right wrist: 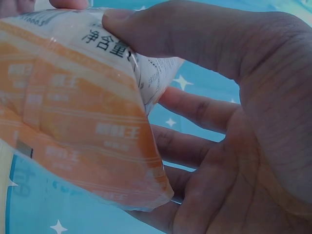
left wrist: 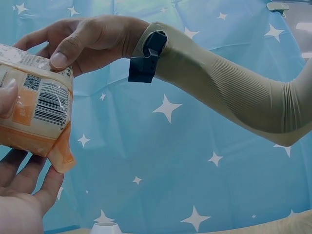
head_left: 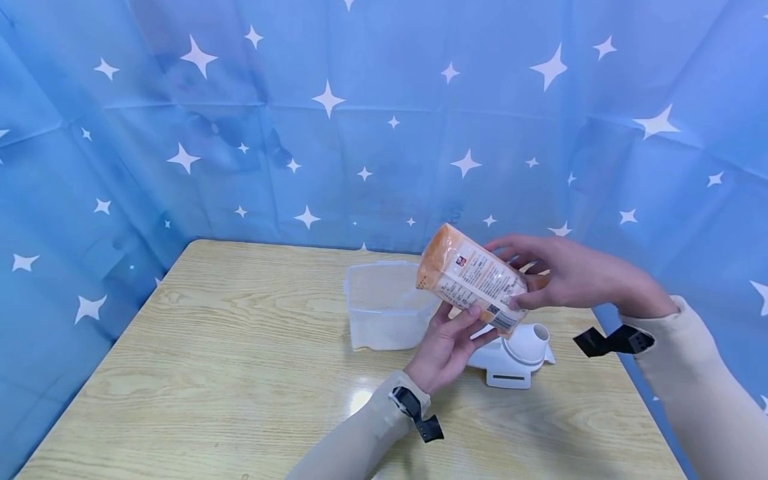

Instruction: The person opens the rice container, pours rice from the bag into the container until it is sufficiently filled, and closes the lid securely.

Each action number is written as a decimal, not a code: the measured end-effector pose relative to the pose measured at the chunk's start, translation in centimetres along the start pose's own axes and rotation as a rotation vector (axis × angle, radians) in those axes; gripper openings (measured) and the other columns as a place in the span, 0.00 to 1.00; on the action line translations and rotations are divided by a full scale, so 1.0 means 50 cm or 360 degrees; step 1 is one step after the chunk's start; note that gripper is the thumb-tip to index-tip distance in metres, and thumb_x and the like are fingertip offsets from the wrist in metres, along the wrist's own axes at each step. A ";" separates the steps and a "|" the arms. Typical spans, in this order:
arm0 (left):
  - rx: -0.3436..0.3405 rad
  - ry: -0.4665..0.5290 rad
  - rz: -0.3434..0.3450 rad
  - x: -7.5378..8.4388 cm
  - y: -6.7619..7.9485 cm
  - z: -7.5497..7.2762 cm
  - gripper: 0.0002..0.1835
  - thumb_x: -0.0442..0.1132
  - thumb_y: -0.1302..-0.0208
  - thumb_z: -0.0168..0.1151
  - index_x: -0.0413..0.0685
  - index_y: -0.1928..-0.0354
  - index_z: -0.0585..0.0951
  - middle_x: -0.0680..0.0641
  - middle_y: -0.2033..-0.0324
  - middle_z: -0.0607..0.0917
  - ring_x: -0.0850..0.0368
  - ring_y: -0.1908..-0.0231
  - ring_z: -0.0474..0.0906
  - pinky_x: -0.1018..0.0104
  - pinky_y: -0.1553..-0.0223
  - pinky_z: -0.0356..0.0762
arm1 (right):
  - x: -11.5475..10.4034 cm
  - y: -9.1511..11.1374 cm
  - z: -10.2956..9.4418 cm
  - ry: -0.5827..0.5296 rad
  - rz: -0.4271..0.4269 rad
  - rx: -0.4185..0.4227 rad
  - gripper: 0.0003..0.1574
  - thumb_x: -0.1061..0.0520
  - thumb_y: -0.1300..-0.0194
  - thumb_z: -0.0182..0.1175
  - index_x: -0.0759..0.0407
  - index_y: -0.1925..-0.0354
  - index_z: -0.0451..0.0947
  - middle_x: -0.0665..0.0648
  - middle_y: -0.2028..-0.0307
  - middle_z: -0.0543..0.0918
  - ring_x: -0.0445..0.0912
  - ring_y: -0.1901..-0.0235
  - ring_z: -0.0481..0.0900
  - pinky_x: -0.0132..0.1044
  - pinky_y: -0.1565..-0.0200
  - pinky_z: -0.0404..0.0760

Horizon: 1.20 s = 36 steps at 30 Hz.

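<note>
An orange and white plastic food packet [head_left: 474, 280] is held up over the table, tilted with its upper end to the left. Its printed label, with a barcode [left wrist: 51, 103], faces the head camera. My left hand [head_left: 447, 347] grips the packet from below, thumb across the label and fingers underneath. At the lower right end my right hand [head_left: 576, 270] holds it, the thumb [right wrist: 146, 29] pressed on the printed face and the fingers behind. In the right wrist view the packet's end [right wrist: 83, 126] shows a crinkled orange wrapper.
Behind the left hand stands a clear plastic box [head_left: 384, 330] on the wooden table [head_left: 210, 347]. Below the packet lies a white plastic device [head_left: 510, 360] with a round tube and a slotted tab, partly hidden by the hand. A blue starred curtain [head_left: 384, 133] hangs behind.
</note>
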<state>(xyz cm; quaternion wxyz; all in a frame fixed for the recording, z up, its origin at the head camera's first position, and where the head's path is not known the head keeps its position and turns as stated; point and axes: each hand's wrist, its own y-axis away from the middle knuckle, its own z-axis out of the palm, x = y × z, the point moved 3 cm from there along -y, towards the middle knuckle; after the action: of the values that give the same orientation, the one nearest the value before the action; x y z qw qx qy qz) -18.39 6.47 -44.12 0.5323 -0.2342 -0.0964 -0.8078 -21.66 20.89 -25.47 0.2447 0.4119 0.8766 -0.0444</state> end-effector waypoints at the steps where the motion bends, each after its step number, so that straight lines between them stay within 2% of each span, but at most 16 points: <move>1: 0.0003 -0.0001 0.0003 0.000 0.000 0.000 0.32 0.38 0.28 0.64 0.68 0.26 0.68 0.49 0.28 0.73 0.50 0.31 0.74 0.42 0.27 0.70 | -0.001 0.001 0.000 0.0002 -0.0007 0.0000 0.49 0.52 0.42 0.77 0.36 0.28 0.65 0.47 0.47 0.84 0.46 0.48 0.82 0.40 0.52 0.85; 20: -0.0029 -0.0033 0.0028 0.000 0.000 0.002 0.31 0.37 0.27 0.63 0.66 0.26 0.68 0.48 0.29 0.74 0.51 0.34 0.77 0.45 0.30 0.74 | -0.016 0.001 -0.007 0.0000 -0.0026 -0.0040 0.48 0.56 0.42 0.77 0.43 0.29 0.66 0.50 0.48 0.85 0.45 0.50 0.82 0.36 0.56 0.85; 25: -0.0020 -0.0034 0.0022 0.000 0.001 0.002 0.32 0.38 0.27 0.64 0.67 0.26 0.68 0.49 0.29 0.73 0.50 0.32 0.75 0.44 0.30 0.74 | -0.020 -0.001 -0.006 0.0029 -0.0019 -0.0052 0.48 0.56 0.43 0.77 0.42 0.29 0.66 0.50 0.48 0.85 0.45 0.50 0.82 0.36 0.57 0.84; 32: -0.0016 -0.0004 0.0016 -0.001 0.001 0.001 0.32 0.38 0.27 0.64 0.68 0.26 0.67 0.48 0.28 0.72 0.49 0.31 0.74 0.44 0.29 0.72 | -0.025 -0.005 -0.008 0.0105 -0.0023 -0.0022 0.47 0.58 0.44 0.77 0.40 0.30 0.68 0.50 0.51 0.85 0.45 0.58 0.81 0.33 0.63 0.82; 36: -0.0003 0.0028 0.0008 -0.002 0.000 0.002 0.32 0.37 0.27 0.63 0.68 0.26 0.67 0.48 0.28 0.72 0.49 0.31 0.73 0.42 0.27 0.70 | -0.027 -0.006 -0.010 0.0109 -0.0011 -0.0017 0.48 0.59 0.44 0.77 0.41 0.29 0.69 0.50 0.51 0.84 0.46 0.56 0.80 0.34 0.63 0.81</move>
<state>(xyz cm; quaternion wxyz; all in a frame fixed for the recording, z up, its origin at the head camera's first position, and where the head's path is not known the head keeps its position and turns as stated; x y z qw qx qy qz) -18.32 6.57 -44.06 0.5349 -0.2280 -0.0903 -0.8085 -21.33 19.88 -24.42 0.2165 0.4089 0.8861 -0.0264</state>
